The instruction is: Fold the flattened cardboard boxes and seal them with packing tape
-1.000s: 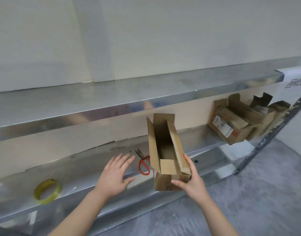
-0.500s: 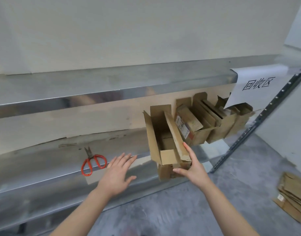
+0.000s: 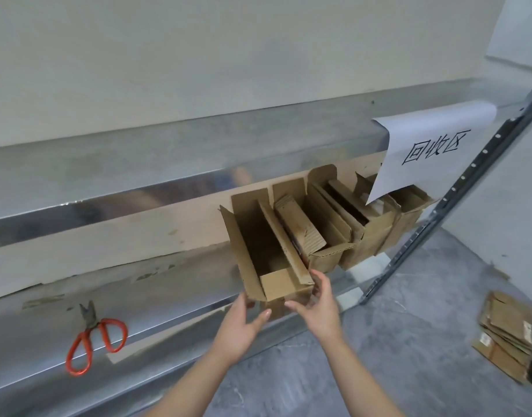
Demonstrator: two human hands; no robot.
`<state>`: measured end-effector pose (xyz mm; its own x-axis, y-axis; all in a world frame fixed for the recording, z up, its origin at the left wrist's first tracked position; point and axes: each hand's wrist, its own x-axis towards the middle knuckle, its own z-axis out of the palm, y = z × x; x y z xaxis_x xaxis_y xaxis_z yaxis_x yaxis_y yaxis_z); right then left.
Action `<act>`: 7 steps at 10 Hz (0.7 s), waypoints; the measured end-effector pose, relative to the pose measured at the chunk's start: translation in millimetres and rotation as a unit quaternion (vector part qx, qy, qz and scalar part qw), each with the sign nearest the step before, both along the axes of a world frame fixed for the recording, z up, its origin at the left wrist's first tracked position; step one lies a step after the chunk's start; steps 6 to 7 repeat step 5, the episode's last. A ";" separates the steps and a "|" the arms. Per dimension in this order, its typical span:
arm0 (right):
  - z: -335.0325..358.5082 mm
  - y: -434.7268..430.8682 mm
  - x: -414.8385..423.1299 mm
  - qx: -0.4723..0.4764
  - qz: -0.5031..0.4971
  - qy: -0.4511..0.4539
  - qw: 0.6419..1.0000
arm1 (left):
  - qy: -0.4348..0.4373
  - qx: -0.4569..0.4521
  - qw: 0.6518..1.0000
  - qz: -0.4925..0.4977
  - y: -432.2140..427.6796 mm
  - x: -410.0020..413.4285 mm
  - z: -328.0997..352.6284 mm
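Note:
A narrow brown cardboard box (image 3: pixel 267 245) with its top flaps standing open is held over the front of the metal shelf (image 3: pixel 174 281). My right hand (image 3: pixel 319 305) grips its near right corner, thumb under the front face. My left hand (image 3: pixel 242 323) touches the box's lower left corner with fingers spread. To its right, several folded boxes (image 3: pixel 343 224) stand packed together on the shelf. No packing tape is in view.
Red-handled scissors (image 3: pixel 94 338) lie on the shelf at the left. A white paper sign (image 3: pixel 430 145) hangs from the upper shelf. A stack of flattened boxes (image 3: pixel 508 332) lies on the grey floor at the right, beyond a black shelf upright (image 3: pixel 448 197).
The view swung right, so the tape roll left the frame. My right hand carried the box next to the folded boxes, and my left hand moved in to touch its lower left corner.

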<state>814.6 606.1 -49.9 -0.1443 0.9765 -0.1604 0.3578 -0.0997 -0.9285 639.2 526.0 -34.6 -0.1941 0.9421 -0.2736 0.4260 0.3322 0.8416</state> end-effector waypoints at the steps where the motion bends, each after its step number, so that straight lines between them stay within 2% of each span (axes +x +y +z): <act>1: -10.7 6.7 1.4 -0.022 -0.033 -0.014 0.999 | -0.026 0.025 0.999 0.030 13.9 5.7 -2.3; 2: -14.8 8.9 3.9 -0.021 -0.040 -0.029 0.999 | -0.022 0.015 0.999 0.023 19.6 6.9 -2.1; 3: -12.0 6.4 6.5 -0.023 -0.022 -0.054 0.998 | 0.035 -0.003 0.999 -0.001 13.4 4.4 -1.9; 4: -7.0 -0.3 11.4 -0.005 -0.014 -0.059 0.998 | 0.119 -0.024 0.992 -0.040 0.5 -7.2 3.0; 5: 7.6 -13.0 16.9 0.010 0.003 -0.063 0.998 | 0.274 0.009 0.956 -0.102 -15.1 -27.9 19.5; 7: 7.6 -13.0 16.9 0.010 0.003 -0.063 0.998 | 0.274 0.009 0.956 -0.102 -15.1 -27.9 19.5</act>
